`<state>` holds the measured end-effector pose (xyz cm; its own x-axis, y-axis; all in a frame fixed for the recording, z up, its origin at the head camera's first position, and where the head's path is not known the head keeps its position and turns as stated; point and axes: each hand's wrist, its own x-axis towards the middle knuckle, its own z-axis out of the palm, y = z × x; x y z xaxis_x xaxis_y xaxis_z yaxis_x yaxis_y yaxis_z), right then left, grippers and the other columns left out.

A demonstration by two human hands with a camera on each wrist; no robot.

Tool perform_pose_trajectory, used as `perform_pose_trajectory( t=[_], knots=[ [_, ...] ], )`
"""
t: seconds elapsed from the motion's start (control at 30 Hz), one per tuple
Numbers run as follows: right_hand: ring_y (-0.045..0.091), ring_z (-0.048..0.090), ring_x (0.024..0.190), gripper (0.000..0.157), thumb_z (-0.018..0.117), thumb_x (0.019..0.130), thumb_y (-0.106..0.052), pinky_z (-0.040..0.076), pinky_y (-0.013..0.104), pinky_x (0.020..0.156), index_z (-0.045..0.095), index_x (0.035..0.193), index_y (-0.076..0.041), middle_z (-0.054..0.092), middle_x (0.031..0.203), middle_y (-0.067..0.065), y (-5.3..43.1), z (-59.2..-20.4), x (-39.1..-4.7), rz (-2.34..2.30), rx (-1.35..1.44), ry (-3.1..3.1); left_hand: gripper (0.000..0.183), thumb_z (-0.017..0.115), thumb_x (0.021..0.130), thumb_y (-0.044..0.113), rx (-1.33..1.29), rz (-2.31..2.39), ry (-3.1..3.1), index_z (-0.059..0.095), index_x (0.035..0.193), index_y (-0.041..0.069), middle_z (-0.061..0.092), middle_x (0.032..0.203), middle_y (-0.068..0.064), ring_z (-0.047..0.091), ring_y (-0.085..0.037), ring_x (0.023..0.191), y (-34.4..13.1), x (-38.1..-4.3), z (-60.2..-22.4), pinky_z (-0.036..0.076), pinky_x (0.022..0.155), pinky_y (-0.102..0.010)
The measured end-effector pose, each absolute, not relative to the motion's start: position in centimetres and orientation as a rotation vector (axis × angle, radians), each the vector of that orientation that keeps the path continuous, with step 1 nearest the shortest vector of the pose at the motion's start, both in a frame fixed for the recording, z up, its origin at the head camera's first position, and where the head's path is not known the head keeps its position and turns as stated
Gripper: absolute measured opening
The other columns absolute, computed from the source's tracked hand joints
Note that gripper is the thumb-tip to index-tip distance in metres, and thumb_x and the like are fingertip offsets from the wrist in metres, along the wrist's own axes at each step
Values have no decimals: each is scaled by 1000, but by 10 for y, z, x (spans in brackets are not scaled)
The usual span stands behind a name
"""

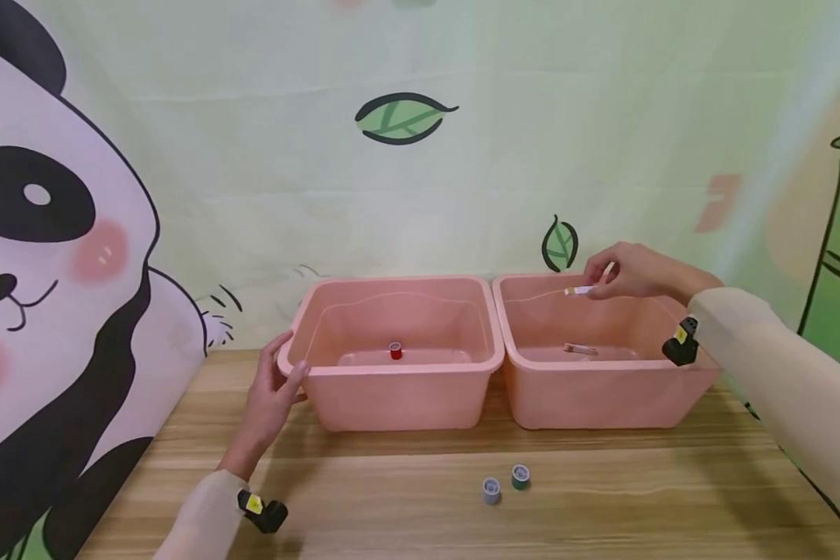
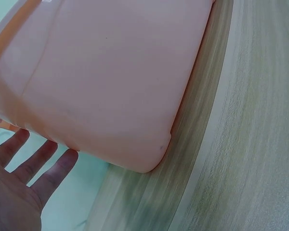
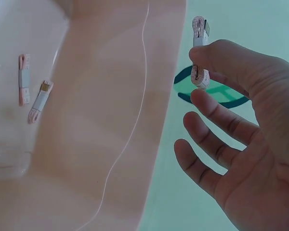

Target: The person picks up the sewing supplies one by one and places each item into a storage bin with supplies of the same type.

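My right hand (image 1: 626,271) pinches a folded measuring tape (image 3: 200,53) between thumb and index finger, its other fingers spread. A pale band wraps the tape's middle. The hand is over the back of the right pink bin (image 1: 602,397). Two similar folded tapes lie on that bin's floor, one banded tape (image 3: 23,79) beside another tape (image 3: 40,102). My left hand (image 1: 269,400) holds the left pink bin (image 1: 399,400) at its front left corner, thumb at the rim. Its fingers (image 2: 58,171) reach the outer wall in the left wrist view. A small red spool (image 1: 395,351) stands inside this bin.
The two bins stand side by side on a wooden table (image 1: 392,482). In front of them are a grey-blue spool (image 1: 491,491) and a green spool (image 1: 521,477). A printed cloth (image 1: 273,155) with a panda and leaves hangs behind.
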<state>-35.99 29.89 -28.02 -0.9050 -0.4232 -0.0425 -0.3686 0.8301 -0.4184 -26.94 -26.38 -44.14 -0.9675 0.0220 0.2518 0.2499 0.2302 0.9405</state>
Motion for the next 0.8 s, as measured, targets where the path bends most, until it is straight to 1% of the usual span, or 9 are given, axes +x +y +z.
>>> perform_pose_trajectory(
  t=[0.23,0.4,0.57,0.8],
  knots=[
    [32,62,103,15,78,93,-22,57,48,87,75,102,-11,66,109,9,302,-283,-370,-636,-587,2880,65,56,107,37,-269,-1826,-2301,22,161,31,33,163,-12,46,-42,136,-265,-271,-442,61,86,-42],
    [32,61,104,16,78,93,-22,56,49,89,75,103,-11,67,109,9,304,-286,-374,-635,-567,2885,64,56,107,36,-266,-1825,-2301,22,161,29,33,162,-13,46,-42,136,-265,-271,-442,61,86,-42],
    [31,60,103,15,78,93,-22,56,48,88,76,103,-11,67,109,9,304,-289,-378,-626,-551,2888,64,56,107,36,-250,-1818,-2308,23,161,29,34,162,-14,46,-43,136,-265,-270,-442,61,87,-43],
    [33,59,105,19,78,93,-24,56,50,90,75,105,-9,67,111,12,303,-292,-379,-654,-530,2876,63,56,107,31,-253,-1833,-2298,23,161,28,36,161,-16,48,-41,134,-263,-268,-440,61,87,-46]
  ],
)
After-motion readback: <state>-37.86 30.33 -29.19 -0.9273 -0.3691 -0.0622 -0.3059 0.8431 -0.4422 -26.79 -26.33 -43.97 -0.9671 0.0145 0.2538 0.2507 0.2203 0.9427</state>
